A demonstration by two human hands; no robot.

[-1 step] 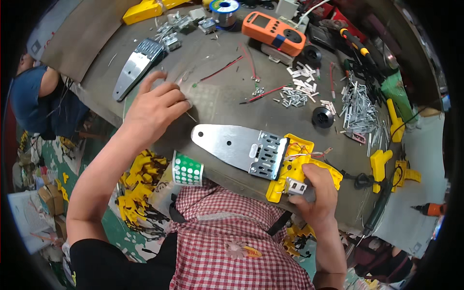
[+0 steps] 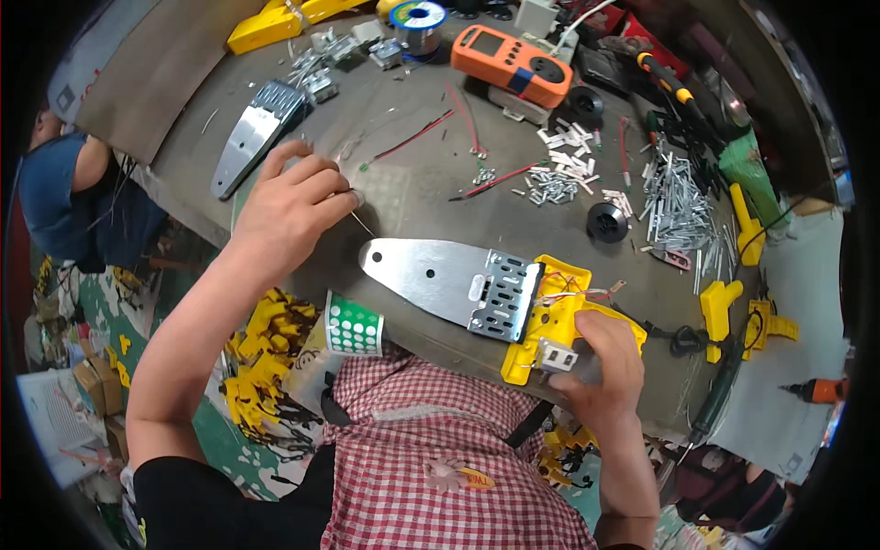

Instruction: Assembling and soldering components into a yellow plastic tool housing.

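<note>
Gripping the yellow plastic housing [image 2: 564,321] right of the frame's centre, apparently to steady it, the right hand [image 2: 610,367] curls its fingers, while the left hand [image 2: 298,203] pinches a thin wire [image 2: 364,224] left of centre.

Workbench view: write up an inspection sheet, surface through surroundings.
Surface: grey bench, strewn with parts.
Job's things: metal plate against yellow housing.
Clutter: white pieces, metal pins, orange meter, green-and-white cup.
Hands: right hand on the housing, beside slotted block; left hand near thin strand.
Cables: red-and-black wire, loose; black cable right of the housing.
Surroundings: seated person at left; yellow parts heaped below bench level.
</note>
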